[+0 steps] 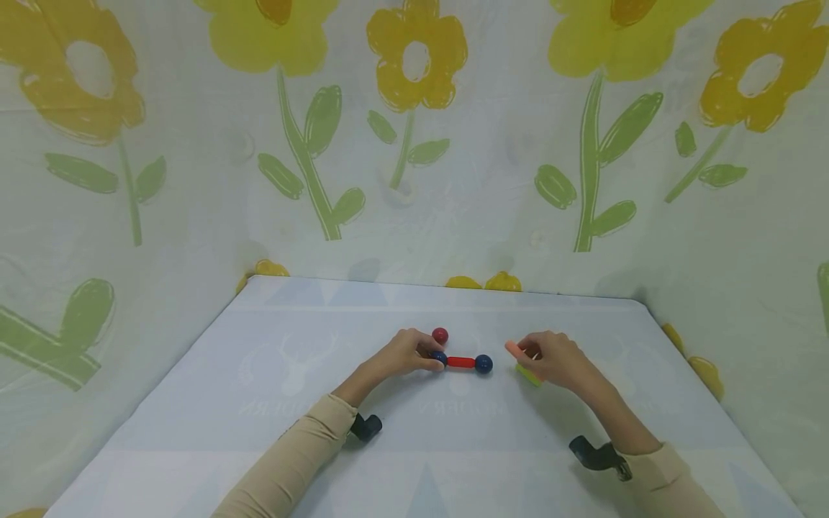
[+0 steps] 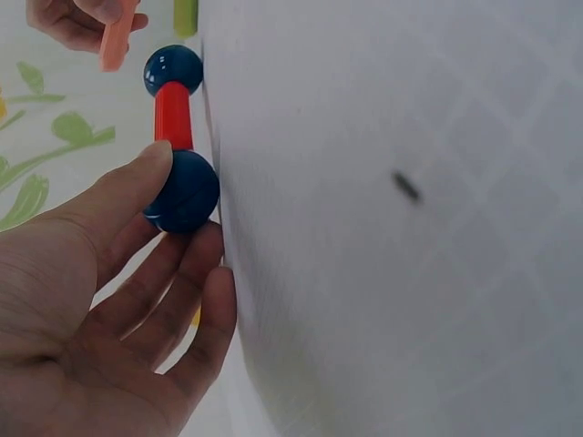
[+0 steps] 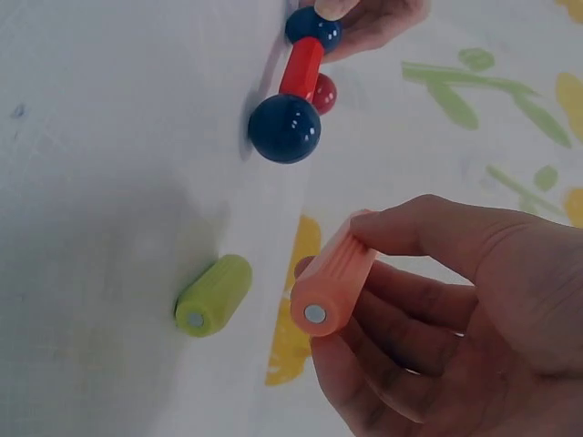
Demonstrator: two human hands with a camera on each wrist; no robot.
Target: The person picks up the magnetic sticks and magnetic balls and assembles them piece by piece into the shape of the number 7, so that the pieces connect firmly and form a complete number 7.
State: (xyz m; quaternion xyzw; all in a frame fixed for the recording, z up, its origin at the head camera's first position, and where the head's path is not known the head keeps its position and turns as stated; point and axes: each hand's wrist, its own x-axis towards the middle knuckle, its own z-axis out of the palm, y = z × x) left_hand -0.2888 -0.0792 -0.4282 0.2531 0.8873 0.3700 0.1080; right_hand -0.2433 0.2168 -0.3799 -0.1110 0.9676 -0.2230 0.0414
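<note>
My left hand (image 1: 411,352) pinches a dark blue ball (image 2: 185,193) between thumb and fingers. A red rod (image 1: 461,362) joins this ball to a second dark blue ball (image 1: 483,364), and the piece lies level along the tabletop. My right hand (image 1: 558,360) grips an orange rod (image 3: 335,278) above the table; a round metal tip shows at its near end. Under that hand, a yellow-green rod (image 3: 214,296) lies on the table, apart from the fingers. Just beyond the left fingertips sits a red ball (image 1: 440,335).
The white table (image 1: 311,302) has faint printed patterns and rounded far corners. A flower-printed curtain (image 1: 479,180) hangs behind it and on both sides. Black wrist mounts (image 1: 368,428) show beneath the forearms.
</note>
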